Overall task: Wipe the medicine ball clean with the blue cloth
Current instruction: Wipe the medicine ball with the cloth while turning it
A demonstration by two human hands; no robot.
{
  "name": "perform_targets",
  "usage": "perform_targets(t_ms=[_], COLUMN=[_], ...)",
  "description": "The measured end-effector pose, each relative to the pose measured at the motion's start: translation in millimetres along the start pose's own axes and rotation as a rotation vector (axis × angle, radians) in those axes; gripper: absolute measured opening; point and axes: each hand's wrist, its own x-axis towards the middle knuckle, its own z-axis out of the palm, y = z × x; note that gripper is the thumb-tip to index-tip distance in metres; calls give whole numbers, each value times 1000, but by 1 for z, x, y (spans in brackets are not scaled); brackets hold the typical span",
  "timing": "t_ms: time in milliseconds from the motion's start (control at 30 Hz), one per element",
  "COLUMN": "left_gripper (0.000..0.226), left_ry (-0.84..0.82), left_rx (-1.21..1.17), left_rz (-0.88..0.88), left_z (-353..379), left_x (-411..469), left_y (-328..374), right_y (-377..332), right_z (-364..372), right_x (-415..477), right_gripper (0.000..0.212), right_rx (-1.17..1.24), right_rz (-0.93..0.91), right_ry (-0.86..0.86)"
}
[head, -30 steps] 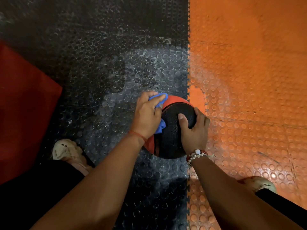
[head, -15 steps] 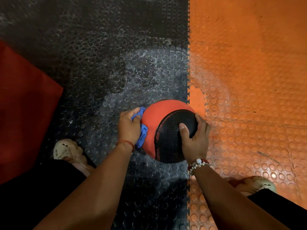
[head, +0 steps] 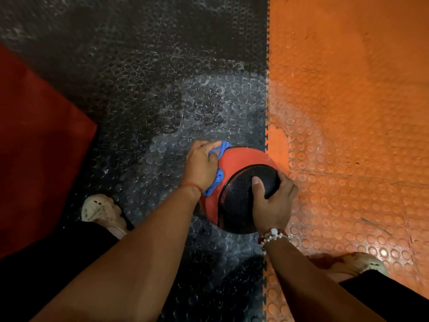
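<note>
Far left, a flat red mat (head: 34, 147) with a smooth matte face ends in a blunt corner against the black floor tiles (head: 139, 77); these are rubber, covered in raised round studs, and carry a pale scuffed patch near the middle of the scene. A cream perforated shoe (head: 99, 209) stands on the black tiles at near left. The left hand (head: 202, 165), a thin red thread bracelet (head: 191, 185) at its wrist, is curled shut around the blue cloth (head: 217, 180), a soft crumpled fabric that shows at the fingertips and below the palm; the cloth is pressed flat against the left side of the ball. The medicine ball (head: 241, 189) sits on the black tiles just beside the toothed seam with the orange tiles; it is round, with a smooth red panel on its far and left faces and a finely pebbled black panel, slightly glossy, facing the camera. The right hand (head: 274, 205) clamps over the ball's near right side, thumb laid across the black panel and fingers wrapped round the right edge; a beaded bracelet (head: 272, 237) in red and white circles that wrist. Right of the seam lie orange studded tiles (head: 348, 112), shiny nearby, with a second cream shoe (head: 369, 263) at near right. Both forearms reach in from the near edge.
</note>
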Motion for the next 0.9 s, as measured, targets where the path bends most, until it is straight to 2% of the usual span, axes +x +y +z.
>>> perform_targets(t_ms=[133, 200, 233, 300, 367, 433, 467, 633, 800, 833, 900], left_gripper=[32, 32, 32, 34, 38, 38, 37, 34, 29, 29, 33], left_ry=[58, 104, 143, 187, 84, -41, -70, -90, -81, -69, -51], left_rx=[-63, -75, -59, -34, 2, 128, 169, 123, 97, 87, 73], left_rz=[-209, -246, -192, 47, 335, 522, 522, 151, -121, -100, 102], left_z=[-1, -4, -4, -1, 8, 17, 18, 5, -7, -8, -6], left_x=[-6, -17, -24, -36, -45, -40, -34, 1, 15, 10, -5], left_y=[-27, -33, -30, -10, 13, 21, 22, 21, 1, 1, 12], right_y=[3, 7, 8, 11, 12, 13, 13, 10, 11, 13, 14], right_z=[0, -3, -4, -6, -6, -5, -5, -5, -7, -8, -9], right_x=[-5, -7, -6, -5, -6, -8, -8, -5, -7, -8, -7], right_gripper=[76, 76, 76, 78, 77, 76, 75, 78, 77, 77, 78], right_rx=[-11, 5, 9, -2, -15, -17, -14, -18, -13, -7, -2], right_rz=[-40, -61, -70, -75, -89, -111, -114, -78, -98, -104, -114], right_ry=[-15, -31, -37, -49, -60, -68, -71, -66, -88, -91, -88])
